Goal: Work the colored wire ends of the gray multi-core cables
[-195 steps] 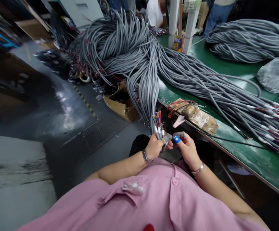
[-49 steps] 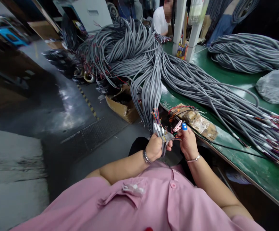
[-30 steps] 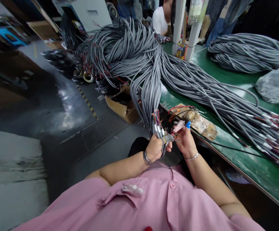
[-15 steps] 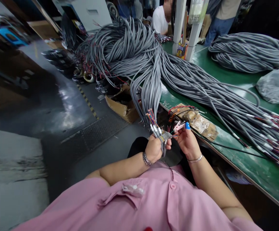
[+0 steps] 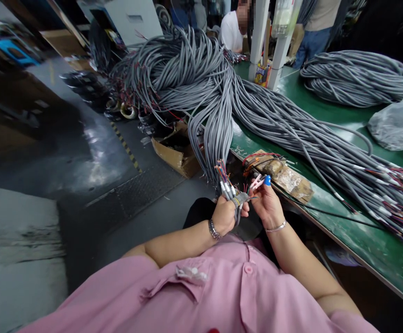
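Wrapped round several grey cable ends (image 5: 227,188) is my left hand (image 5: 224,214), a grey covering over one of its fingers. Coloured wires (image 5: 223,170) stick up out of the white-banded ends. Close beside it on the right, my right hand (image 5: 265,200) pinches a pale pink clip-like tool (image 5: 257,183), with a blue cover (image 5: 267,180) on one fingertip. The tool's tip is near thin red and green wires at the left hand; whether it grips one I cannot tell. Above the hands, a thick bunch of grey cables (image 5: 218,132) hangs over the table edge.
Grey cables (image 5: 291,120) spread along the green table (image 5: 347,217), beside a taped wooden board (image 5: 291,182). A cable coil (image 5: 357,76) and a plastic bag (image 5: 397,122) lie at the right. A cardboard box (image 5: 176,152) stands on the floor. Another person (image 5: 231,31) is beyond the table.
My right hand has shifted slightly left, bringing the pink tool nearer the left hand. The left hand and the cable ends have moved slightly to the right.
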